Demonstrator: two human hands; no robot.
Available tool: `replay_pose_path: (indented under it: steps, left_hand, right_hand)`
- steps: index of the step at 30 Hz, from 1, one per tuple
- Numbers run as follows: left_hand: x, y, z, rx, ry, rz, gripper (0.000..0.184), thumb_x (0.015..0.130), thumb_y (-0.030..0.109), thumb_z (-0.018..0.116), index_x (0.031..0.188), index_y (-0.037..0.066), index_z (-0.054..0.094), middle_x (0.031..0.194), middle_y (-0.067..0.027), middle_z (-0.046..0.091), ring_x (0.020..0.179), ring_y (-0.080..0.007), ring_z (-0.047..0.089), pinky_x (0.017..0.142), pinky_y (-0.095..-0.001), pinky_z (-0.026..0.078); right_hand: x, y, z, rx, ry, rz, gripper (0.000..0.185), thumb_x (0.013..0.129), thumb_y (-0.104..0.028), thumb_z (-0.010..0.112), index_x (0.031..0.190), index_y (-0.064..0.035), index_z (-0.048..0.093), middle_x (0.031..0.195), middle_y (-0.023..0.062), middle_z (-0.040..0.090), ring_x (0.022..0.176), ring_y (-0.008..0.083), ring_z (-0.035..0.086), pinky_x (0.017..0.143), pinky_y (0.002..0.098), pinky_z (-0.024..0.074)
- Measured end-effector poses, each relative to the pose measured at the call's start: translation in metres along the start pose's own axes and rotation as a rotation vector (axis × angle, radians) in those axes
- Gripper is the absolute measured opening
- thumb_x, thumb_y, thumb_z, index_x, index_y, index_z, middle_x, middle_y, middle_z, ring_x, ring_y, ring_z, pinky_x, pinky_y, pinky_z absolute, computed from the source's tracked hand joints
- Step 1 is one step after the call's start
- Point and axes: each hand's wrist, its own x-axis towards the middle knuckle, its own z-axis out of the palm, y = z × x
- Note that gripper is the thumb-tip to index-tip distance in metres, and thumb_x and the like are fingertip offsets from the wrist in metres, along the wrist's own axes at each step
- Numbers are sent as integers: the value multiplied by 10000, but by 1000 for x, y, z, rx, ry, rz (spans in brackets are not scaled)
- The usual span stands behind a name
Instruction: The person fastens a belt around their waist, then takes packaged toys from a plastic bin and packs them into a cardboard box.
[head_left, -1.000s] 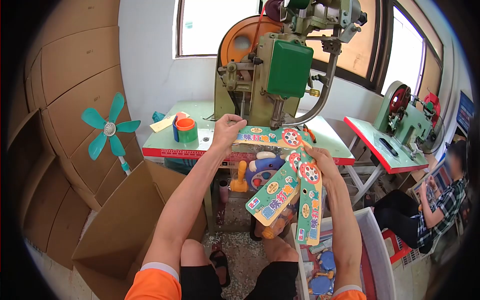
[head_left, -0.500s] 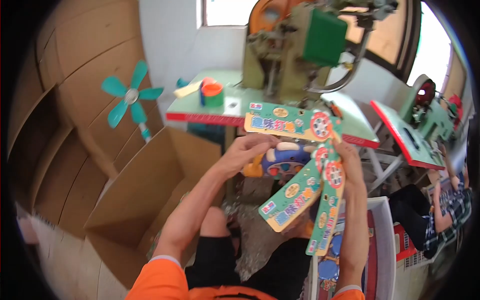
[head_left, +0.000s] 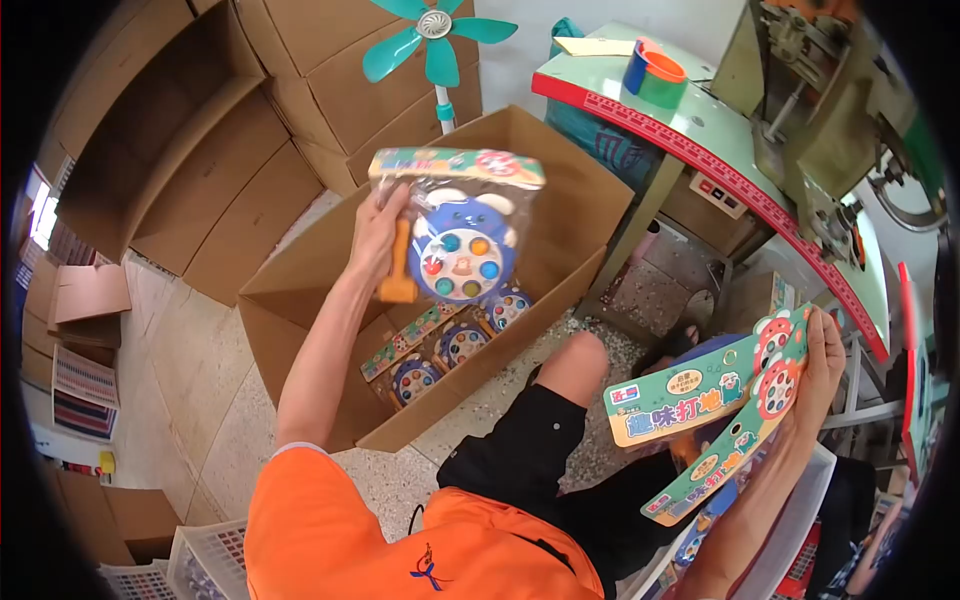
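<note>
My left hand [head_left: 376, 238] is closed on the edge of a bagged toy [head_left: 463, 240] and holds it above the open cardboard box. The toy is a blue animal with round coloured buttons, a small orange hammer [head_left: 399, 265] and a green header card. Inside the cardboard box [head_left: 300, 265] lie several similar bagged toys [head_left: 465, 342]. At the right, my right hand [head_left: 822, 365] grips the ends of two green header cards [head_left: 685, 392] with Chinese lettering. What hangs beneath those cards is mostly hidden.
A green-topped table [head_left: 715, 112] with a red edge bears rolls of tape [head_left: 657, 75] and a machine [head_left: 800, 90]. A teal fan [head_left: 436, 25] stands behind the box. Stacked cartons [head_left: 230, 215] are at left. A white crate [head_left: 815, 480] stands by my right arm.
My view has swung left and down toward the box. My left hand has carried one bagged toy away from the others, over the box. My right hand keeps hold of two cards.
</note>
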Motion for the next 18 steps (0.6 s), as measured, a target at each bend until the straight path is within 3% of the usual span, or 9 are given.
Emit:
replay_pose_path:
  steps: [1,3,6,8,12,16,18]
  left_hand:
    - [6,-22,-14,-6,3,-7,228,1026,216,615,1167,40,641,1001,-17,666,867,-106,633,741,-266,542]
    - [10,-76,-30,-80,233,-139,174,1031,209,602,1123,64,633,922,-1,630,799,-118,616,712,-279,549]
    - [20,-181,-47,-131,319,-223,135,1040,188,569,1119,83,601,879,-3,600,751,-141,601,680,-297,554]
    - [34,-247,-47,-198,437,-379,182,1057,168,528,1193,64,592,1072,-60,653,871,-172,627,731,-333,548]
    - [39,-314,3,-311,530,-538,202,1061,159,515,1230,61,568,1102,-72,646,934,-188,630,714,-369,550]
    - [63,-412,29,-326,553,-542,270,1035,193,586,1260,49,550,1138,-85,648,924,-209,635,670,-390,553]
    - [56,-440,49,-282,495,-721,393,970,237,695,1258,12,551,1156,-114,667,892,-225,654,693,-418,562]
  right_hand:
    - [2,3,6,0,13,7,187,1047,-165,584,1072,4,659,915,19,689,776,43,636,690,202,506]
    - [9,15,13,-5,40,20,184,1051,-169,579,1060,-1,652,917,18,688,774,44,635,688,203,507]
    - [15,34,18,-42,69,57,180,1052,-169,574,1043,-4,644,908,18,685,768,45,633,687,207,508]
    - [25,48,18,-58,83,74,178,1053,-168,572,1034,-5,640,903,18,683,765,46,632,687,209,508]
    - [35,82,3,-72,133,157,177,1056,-165,563,1012,-8,632,886,14,670,758,49,624,684,215,505]
    - [53,116,-3,-67,103,219,172,1055,-159,562,1002,-8,626,875,12,657,760,52,616,682,230,501]
    - [60,132,-8,-111,122,234,178,1052,-168,569,999,-7,626,869,15,655,751,57,614,694,238,509]
